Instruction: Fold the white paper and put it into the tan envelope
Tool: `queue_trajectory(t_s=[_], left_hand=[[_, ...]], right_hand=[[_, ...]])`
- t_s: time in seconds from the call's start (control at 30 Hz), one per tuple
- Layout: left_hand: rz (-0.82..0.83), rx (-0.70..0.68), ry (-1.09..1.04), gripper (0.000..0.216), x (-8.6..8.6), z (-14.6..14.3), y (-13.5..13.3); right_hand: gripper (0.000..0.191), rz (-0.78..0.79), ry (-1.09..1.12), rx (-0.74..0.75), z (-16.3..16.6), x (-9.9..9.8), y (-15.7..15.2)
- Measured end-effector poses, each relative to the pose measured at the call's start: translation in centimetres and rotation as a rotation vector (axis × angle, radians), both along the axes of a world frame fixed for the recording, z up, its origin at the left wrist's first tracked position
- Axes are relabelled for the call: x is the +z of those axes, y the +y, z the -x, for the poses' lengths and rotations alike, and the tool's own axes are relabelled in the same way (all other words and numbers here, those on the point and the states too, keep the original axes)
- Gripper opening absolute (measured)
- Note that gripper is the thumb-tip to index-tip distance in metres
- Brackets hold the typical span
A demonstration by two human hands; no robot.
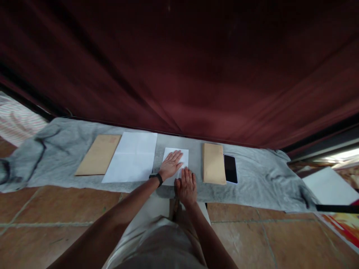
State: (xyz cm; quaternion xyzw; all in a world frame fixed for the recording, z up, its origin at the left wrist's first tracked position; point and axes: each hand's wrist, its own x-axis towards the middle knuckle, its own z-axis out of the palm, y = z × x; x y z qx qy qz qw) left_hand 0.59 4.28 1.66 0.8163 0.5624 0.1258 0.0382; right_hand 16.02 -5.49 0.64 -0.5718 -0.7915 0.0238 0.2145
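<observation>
A folded sheet of white paper (168, 153) lies on the grey cloth in front of me. My left hand (170, 164) rests flat on it, fingers stretched toward the upper right, with a dark band on the wrist. Along the paper's lower right edge lies my right hand (187, 186), palm down with its fingers out straight. Both hands appear to hold nothing. To the left are larger white sheets (134, 157) with a crease across them, partly over a brown envelope (99, 155). A stack of brown envelopes (214, 163) sits right of my hands.
A phone (230, 169) with a dark screen lies right against the brown stack. The grey cloth (258, 175) covers a long narrow surface. Behind it rises a dark red curtain-like wall (190, 93). Tiled floor (238, 231) shows below, and a white board (331, 188) stands at the far right.
</observation>
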Motion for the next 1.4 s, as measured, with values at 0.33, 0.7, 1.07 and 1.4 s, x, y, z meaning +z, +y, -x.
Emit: queue_trajectory(t_s=[0.33, 0.7, 1.07, 1.4], left_hand=[[-0.007, 0.053, 0.026, 0.052, 0.2, -0.4, -3.1], [-0.102, 0.077, 0.034, 0.055, -0.7, 2.5, -11.4], [-0.122, 0.022, -0.031, 0.065, -1.0, 4.9, -15.5], [-0.136, -0.013, -0.030, 0.060, -0.5, 3.9, -13.9]], right_hand=[[0.053, -0.038, 0.030, -0.003, 0.0, -0.4, 0.0], [0.053, -0.026, 0.031, -0.011, 0.0, -0.6, 0.0], [0.052, -0.037, 0.026, 0.017, -3.1, -0.4, -2.4], [0.049, -0.046, 0.012, 0.119, -1.8, 0.0, -3.7]])
